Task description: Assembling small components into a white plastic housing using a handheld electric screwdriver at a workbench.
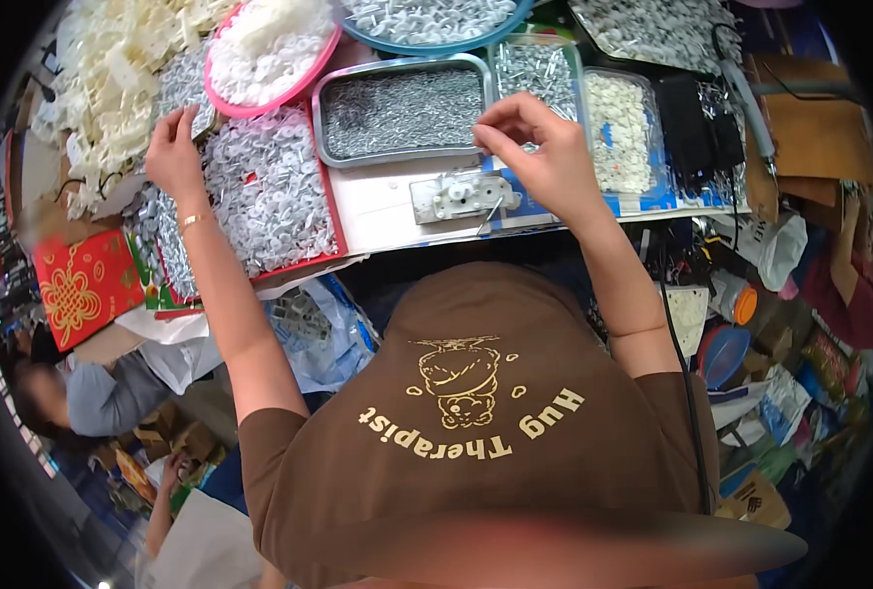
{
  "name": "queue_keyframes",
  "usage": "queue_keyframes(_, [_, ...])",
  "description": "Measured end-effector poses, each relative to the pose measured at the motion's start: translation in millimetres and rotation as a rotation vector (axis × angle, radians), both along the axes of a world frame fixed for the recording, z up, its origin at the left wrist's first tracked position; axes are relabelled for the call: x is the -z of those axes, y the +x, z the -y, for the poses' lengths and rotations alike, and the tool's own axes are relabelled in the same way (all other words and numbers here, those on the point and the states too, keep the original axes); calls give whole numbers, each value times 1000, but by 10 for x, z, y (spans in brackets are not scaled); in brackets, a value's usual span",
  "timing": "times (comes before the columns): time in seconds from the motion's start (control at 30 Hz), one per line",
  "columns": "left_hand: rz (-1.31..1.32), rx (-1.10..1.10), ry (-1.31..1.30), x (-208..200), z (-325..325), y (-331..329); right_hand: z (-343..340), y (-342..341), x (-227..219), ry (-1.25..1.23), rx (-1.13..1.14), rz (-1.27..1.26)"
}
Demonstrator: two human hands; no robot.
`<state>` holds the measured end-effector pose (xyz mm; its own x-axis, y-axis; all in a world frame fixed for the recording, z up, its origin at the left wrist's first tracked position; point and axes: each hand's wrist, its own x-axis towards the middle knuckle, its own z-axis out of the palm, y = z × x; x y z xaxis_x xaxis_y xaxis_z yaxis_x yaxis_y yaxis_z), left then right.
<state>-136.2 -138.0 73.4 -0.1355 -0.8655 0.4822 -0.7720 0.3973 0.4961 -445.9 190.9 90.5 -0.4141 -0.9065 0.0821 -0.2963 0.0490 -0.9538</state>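
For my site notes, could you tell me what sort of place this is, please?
Probably a small-parts workshop: a tray of metal pieces, a pink basin of white parts, and heaped cream pieces.

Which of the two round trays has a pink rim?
The pink-rimmed tray at upper left, nearer the left hand, heaped with white parts. The other round tray, at top centre, has a blue rim.

The brown shirt carries 2 words of pale-yellow lettering, upside down in this view, curving along a line drawing. Left of the shirt, a red box bears a gold knot sign; small gold marks beside that are illegible.
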Motion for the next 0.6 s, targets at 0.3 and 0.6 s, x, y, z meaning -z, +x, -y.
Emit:
queue_keyframes(0.3, [-1141,711,1086,5,-2125,-1150,268,337,82,-94,-157,736])
queue_keyframes(0.6, [-1012,702,847,-33,-2391,-1262,132,318,52,-113,-93,797])
